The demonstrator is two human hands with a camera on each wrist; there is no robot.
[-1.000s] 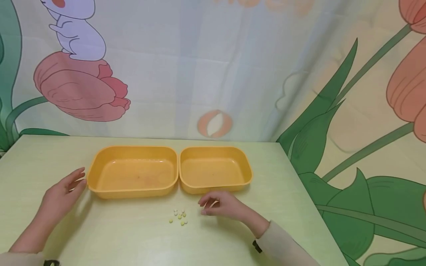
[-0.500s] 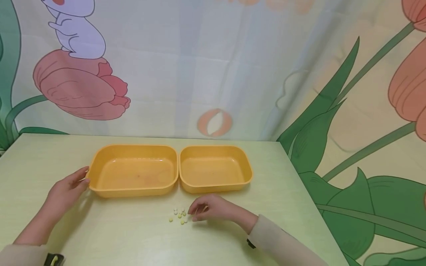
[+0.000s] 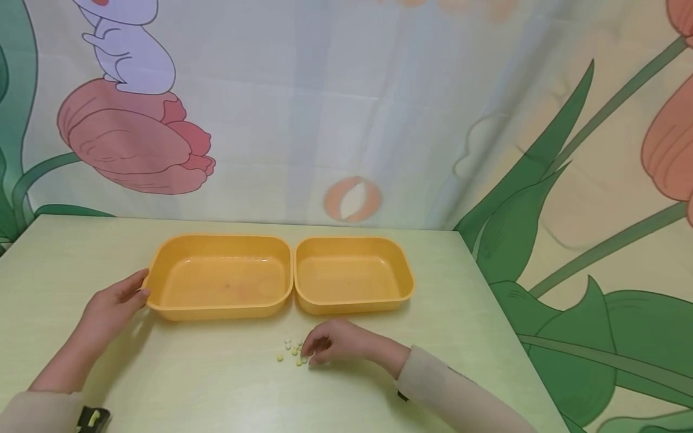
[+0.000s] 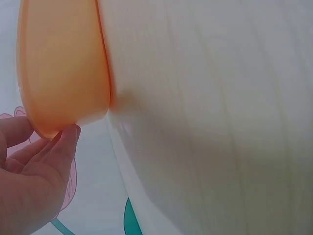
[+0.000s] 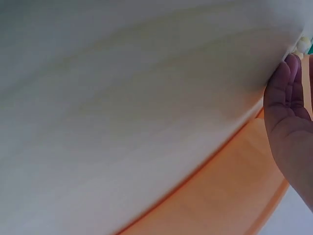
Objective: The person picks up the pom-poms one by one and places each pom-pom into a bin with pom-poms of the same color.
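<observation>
- The pale surface (image 3: pixel 216 385) looks smooth, so anything small and light that gets nudged could slide or roll toward 6 o'clock.
- The larger yellow tray (image 3: pixel 216 314) sits at 9 o'clock of its neighbour, their rims touching or nearly so; a shove from its far left end could push both toward 3 o'clock.
- The smaller yellow tray (image 3: pixel 354 308) stands at 1 o'clock of the right hand (image 3: pixel 335 341), near enough that a lifted knuckle could bump its front wall.
- The left hand (image 3: pixel 113 310) seems to grip the larger yellow tray's 9 o'clock end between thumb and fingers; pressing unevenly could tip or twist it.
- The right hand has bent fingers, its tips at the cluster's 3 o'clock edge; whether they pinch anything I cannot tell. A clumsy squeeze could sweep pieces aside.
- The beads (image 3: pixel 295 352), white and yellow, lie loosely at 6 o'clock of where the trays meet; crowding could make one pinch catch two or flick a neighbour away.
</observation>
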